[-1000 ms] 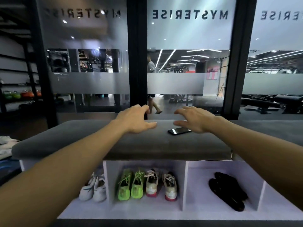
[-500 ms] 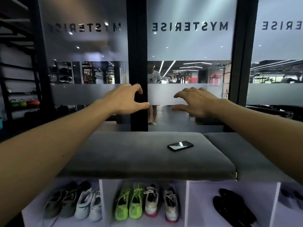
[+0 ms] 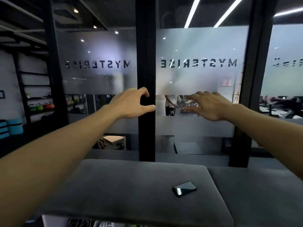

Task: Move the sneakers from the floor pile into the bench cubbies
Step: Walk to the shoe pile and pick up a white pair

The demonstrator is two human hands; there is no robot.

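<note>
Both hands are empty, raised mid-frame before the frosted glass (image 3: 203, 49): left hand (image 3: 131, 104) loosely curled, right hand (image 3: 208, 105) with fingers spread. Bench cushion (image 3: 131, 190) fills the bottom; a phone (image 3: 184, 188) lies lower right. Sneakers (image 3: 91, 223) barely peek at the bottom edge.

Two hands: left (image 3: 131, 104), right (image 3: 209, 106); two cushions (image 3: 131, 185); one phone (image 3: 184, 188).

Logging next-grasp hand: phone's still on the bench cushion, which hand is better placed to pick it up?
Right, probably. The phone lies on the right part of the grey cushion, roughly below the right hand. The left hand hangs further left and would need to cross over. Both hands are open, empty, raised above the bench.
</note>
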